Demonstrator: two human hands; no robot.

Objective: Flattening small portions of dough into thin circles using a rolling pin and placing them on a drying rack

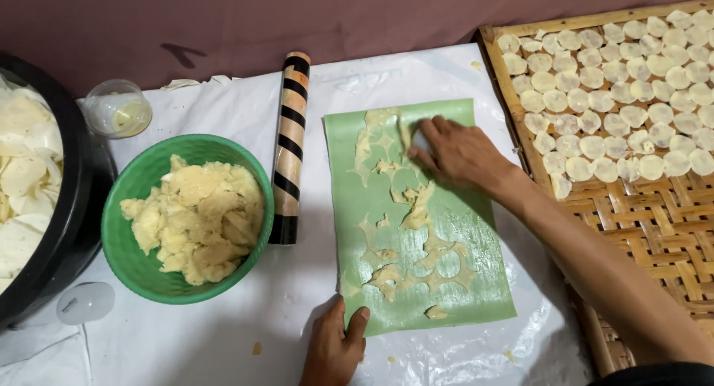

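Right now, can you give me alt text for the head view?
The right hand scrapes leftover pale dough scraps off a green sheet that the left hand pins at its near edge. A green bowl of dough sits left, a woven tray of dough discs right.

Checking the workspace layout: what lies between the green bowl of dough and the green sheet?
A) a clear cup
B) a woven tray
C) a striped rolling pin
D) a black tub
C: the striped rolling pin lies upright in the picture between the green bowl and the green sheet.
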